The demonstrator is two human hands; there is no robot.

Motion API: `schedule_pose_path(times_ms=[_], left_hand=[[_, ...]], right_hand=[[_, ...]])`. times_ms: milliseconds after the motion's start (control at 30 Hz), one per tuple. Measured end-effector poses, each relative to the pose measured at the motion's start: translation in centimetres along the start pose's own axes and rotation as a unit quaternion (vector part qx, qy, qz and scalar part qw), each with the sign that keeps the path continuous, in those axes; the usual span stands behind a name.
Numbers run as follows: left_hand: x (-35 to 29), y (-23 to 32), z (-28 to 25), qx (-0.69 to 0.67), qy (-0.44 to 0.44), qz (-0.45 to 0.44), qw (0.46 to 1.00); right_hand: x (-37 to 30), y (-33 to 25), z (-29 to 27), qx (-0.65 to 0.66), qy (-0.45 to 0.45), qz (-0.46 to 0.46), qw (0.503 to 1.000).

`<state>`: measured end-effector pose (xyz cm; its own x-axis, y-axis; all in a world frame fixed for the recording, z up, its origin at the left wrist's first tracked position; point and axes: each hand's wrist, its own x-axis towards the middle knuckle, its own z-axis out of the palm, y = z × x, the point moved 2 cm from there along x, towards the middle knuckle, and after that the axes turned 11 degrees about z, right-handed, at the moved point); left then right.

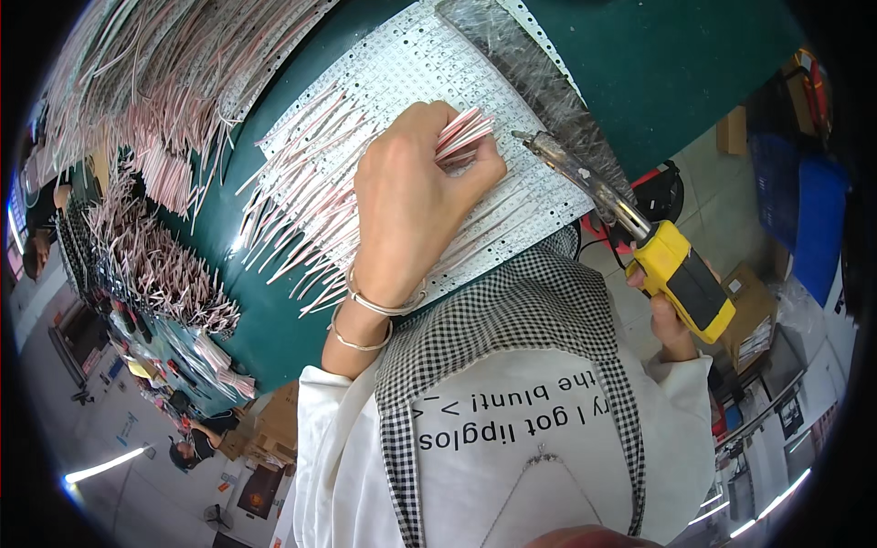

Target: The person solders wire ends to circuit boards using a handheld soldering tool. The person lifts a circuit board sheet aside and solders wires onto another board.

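1. Clasped between the thumb and curled fingers of the left hand (pixel 406 187), a bundle of thin wires (pixel 466 131), pink and white, pokes out toward the upper right, just above the centre of the frame
2. Right hand (pixel 671 329), at the right of the frame, is wrapped round the handle of a gun-shaped tool (pixel 681 260) in yellow and black; the tool's body hides part of the hand
3. Metal barrel (pixel 607 194) of the tool slants up and to the left, its narrow tip over the white panel (pixel 498 87), to the right of the held bundle and apart from it; whether the tip touches the panel cannot be told
4. White panel, dotted with dark holes, lies at a slant across the upper centre of the frame, on a green tabletop (pixel 694 64)
5. Loose wires (pixel 306 187) fan out beside and beneath the left hand, many ends reaching past the panel's left edge
6. Clear plastic sheeting (pixel 553 78) lies along the panel's upper right side
7. Second spread of wires (pixel 174 82) fills the upper left, with a dense pile of wires (pixel 160 260) below it at the left
8. Bangles (pixel 365 342) ring the left wrist; a checked apron (pixel 512 310) covers part of a white top (pixel 548 493) at the lower centre
9. Blue container (pixel 822 219) stands at the far right
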<state>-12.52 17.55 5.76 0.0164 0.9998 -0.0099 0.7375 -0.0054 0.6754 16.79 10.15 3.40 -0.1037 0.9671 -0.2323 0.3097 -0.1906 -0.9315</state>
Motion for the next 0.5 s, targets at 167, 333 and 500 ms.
schedule_pose_path(times_ms=[167, 333, 500], left_hand=[[0.4, -0.4, -0.1, 0.006, 0.008, 0.007, 1.0], [0.6, -0.9, -0.3, -0.008, -0.01, -0.013, 1.0], [0.8, -1.3, -0.4, -0.012, -0.012, -0.015, 1.0]], right_hand=[[1.0, 0.5, 0.1, -0.068, -0.054, -0.094, 0.992], [1.6, -0.4, 0.7, -0.103, -0.062, -0.109, 0.987], [2.2, -1.6, 1.2, -0.143, -0.075, -0.085, 0.983]])
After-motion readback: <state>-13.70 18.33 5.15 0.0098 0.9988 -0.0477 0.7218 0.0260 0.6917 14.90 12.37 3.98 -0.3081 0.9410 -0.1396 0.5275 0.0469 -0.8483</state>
